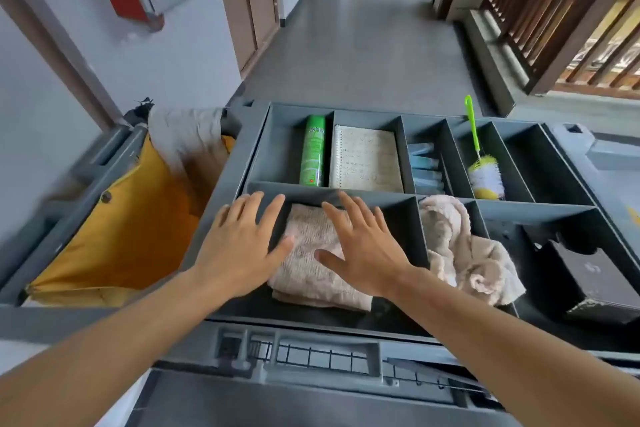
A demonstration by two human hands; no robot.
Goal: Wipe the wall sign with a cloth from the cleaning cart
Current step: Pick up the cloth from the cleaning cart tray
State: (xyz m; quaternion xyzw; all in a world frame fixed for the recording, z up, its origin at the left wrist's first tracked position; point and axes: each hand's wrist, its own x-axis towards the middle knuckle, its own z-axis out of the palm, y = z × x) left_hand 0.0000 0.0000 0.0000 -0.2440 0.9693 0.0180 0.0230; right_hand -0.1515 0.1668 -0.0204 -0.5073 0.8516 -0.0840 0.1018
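Pale beige terry, folded flat: so looks the cloth (313, 260) in the front left compartment of the cleaning cart (225, 177); slightly worn and greyish in places, with a woven texture and several layers visible at the near edge. Probably light and soft, limp when lifted, not slippery and not fragile; likely to unfold and hang down if taken by one corner only. Better to pinch through all layers at the near folded edge, or to scoop under the middle, so that the fold stays together. Left hand (242, 246) spread wide and empty, palm down, fingers partly over the compartment wall, thumb touching the left border of the cloth; right hand (360, 250) also wide open and holding nothing, lying flat over the right part of the cloth. Impossible to say how firmly pressed. Second, crumpled towel (464, 250) in the next compartment to the right, draped over the divider; green spray can (312, 151) and notebook (365, 158) behind. No wall sign clearly recognised; wiping not yet begun.
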